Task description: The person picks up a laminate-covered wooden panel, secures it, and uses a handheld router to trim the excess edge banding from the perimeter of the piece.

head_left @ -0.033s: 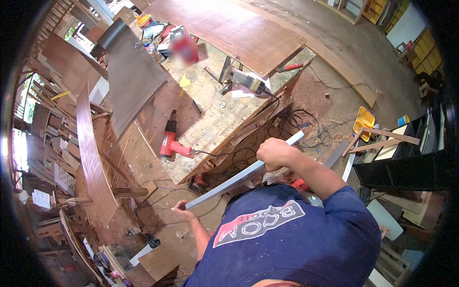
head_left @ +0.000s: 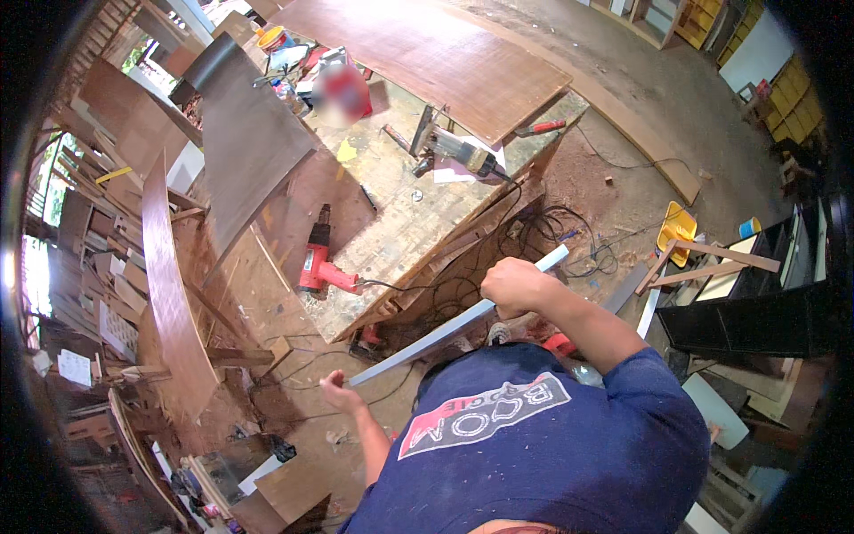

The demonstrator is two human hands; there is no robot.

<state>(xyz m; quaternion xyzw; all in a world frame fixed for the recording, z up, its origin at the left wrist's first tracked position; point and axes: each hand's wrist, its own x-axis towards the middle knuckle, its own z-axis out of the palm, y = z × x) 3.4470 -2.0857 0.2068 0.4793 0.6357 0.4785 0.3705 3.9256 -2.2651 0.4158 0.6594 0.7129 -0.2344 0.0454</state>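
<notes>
A long, narrow, pale strip (head_left: 427, 340) slants in front of my body, from low left to upper right. My right hand (head_left: 516, 287) is closed around it near its upper end. At the strip's lower end is my left hand (head_left: 342, 393), fingers apart and uncurled, the palm beside or against the tip. Beyond the strip stands a worn wooden workbench (head_left: 427, 218). On its near corner lies a red heat gun (head_left: 322, 258). A grey power tool (head_left: 463, 153) with a flat metal base rests farther along the bench, close to a red-handled tool (head_left: 541, 127).
A large brown panel (head_left: 445, 62) covers the bench's far part. Dark cables (head_left: 556, 233) coil on the floor beside it. Curved brown sheets (head_left: 173, 285) stand at left. A yellow plastic container (head_left: 676, 227), wooden battens (head_left: 722, 256) and a black cabinet (head_left: 747, 311) are at right.
</notes>
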